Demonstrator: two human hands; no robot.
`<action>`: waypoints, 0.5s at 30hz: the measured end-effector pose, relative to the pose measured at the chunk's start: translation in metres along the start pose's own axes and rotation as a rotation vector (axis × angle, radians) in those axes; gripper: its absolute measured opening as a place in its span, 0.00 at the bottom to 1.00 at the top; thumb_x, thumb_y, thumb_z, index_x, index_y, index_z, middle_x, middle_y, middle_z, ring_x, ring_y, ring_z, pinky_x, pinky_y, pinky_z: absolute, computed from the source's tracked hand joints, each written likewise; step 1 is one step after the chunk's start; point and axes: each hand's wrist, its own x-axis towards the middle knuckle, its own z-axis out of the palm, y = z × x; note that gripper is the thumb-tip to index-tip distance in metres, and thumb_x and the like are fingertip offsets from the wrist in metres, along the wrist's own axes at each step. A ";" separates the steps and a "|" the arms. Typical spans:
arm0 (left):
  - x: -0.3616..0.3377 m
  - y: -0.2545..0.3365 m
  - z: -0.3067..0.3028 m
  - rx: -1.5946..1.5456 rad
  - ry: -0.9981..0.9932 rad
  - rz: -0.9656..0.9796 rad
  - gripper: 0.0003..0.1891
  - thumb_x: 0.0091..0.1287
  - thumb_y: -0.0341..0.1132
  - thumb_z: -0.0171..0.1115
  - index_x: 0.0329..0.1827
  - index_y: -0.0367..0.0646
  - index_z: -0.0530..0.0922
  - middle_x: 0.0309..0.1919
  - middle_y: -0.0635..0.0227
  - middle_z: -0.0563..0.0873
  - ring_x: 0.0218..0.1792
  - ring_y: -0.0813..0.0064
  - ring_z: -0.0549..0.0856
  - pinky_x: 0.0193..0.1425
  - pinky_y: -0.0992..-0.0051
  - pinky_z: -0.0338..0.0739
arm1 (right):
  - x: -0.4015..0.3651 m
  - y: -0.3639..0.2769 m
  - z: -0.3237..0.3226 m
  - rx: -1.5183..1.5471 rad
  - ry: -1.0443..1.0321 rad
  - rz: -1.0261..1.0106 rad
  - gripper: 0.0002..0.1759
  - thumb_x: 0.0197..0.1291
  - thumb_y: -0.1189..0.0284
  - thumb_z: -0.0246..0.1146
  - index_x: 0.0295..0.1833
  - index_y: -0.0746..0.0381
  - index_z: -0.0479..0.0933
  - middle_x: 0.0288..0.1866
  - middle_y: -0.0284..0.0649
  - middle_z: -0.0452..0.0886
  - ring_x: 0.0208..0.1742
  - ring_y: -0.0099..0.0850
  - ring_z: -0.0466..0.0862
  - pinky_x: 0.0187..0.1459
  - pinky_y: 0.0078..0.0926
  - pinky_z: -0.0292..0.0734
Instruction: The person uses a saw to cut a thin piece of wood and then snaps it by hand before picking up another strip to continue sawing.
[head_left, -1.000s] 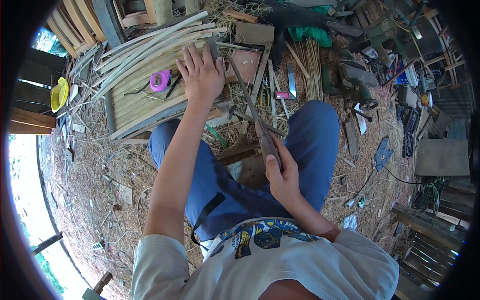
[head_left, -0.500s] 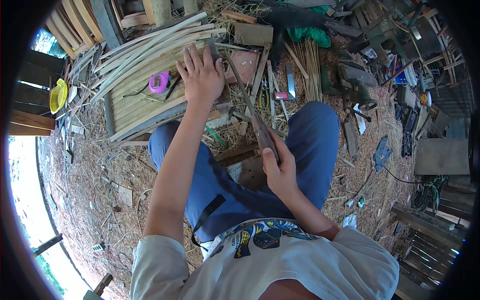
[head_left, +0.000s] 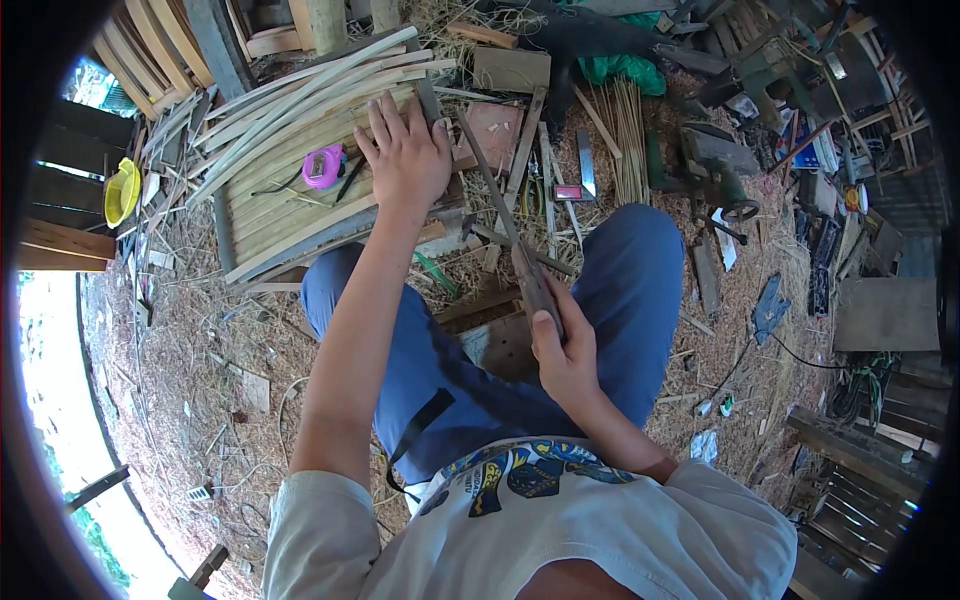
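Observation:
My left hand [head_left: 408,165] lies flat with spread fingers on the right end of a slatted wooden panel [head_left: 275,220], pressing on its strips. My right hand [head_left: 567,345] is wrapped around the wooden handle of a handsaw [head_left: 530,282], above my lap. Its long blade, seen almost edge-on, points up and left, beside the panel's right edge; its teeth cannot be made out. A pink tape measure [head_left: 322,168] rests on the slats left of my left hand, with a thin dark stick [head_left: 350,178] close by. Long thin wood strips [head_left: 310,95] lie along the panel's far side.
Beyond my knees are a try square [head_left: 585,165], a bundle of thin sticks [head_left: 625,140] and a reddish board [head_left: 492,132]. A yellow bowl [head_left: 122,192] is at the left. Shavings and scraps cover the ground. A machine with a handwheel [head_left: 740,209] stands right.
My right hand has drawn the handsaw slightly down and toward me. The left hand stays on the panel; the whole view has shifted a little.

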 end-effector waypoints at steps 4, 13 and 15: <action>0.000 0.003 0.000 -0.005 0.014 0.019 0.34 0.86 0.52 0.44 0.87 0.42 0.65 0.89 0.45 0.57 0.91 0.42 0.51 0.91 0.34 0.42 | 0.003 -0.003 0.003 0.000 0.007 0.028 0.30 0.82 0.67 0.59 0.82 0.70 0.70 0.62 0.54 0.89 0.64 0.33 0.87 0.67 0.31 0.77; -0.001 0.001 0.002 0.010 0.013 0.013 0.34 0.86 0.52 0.43 0.87 0.41 0.65 0.90 0.44 0.56 0.91 0.42 0.50 0.91 0.34 0.41 | 0.002 -0.010 0.002 -0.005 0.001 0.037 0.30 0.81 0.68 0.59 0.82 0.71 0.70 0.62 0.56 0.89 0.64 0.34 0.88 0.67 0.31 0.78; -0.001 0.000 0.003 0.006 0.019 0.012 0.34 0.86 0.53 0.43 0.87 0.41 0.65 0.90 0.44 0.56 0.91 0.42 0.50 0.91 0.34 0.40 | 0.008 -0.014 0.004 -0.035 -0.004 0.060 0.30 0.81 0.68 0.59 0.82 0.71 0.70 0.63 0.56 0.88 0.64 0.36 0.88 0.67 0.31 0.78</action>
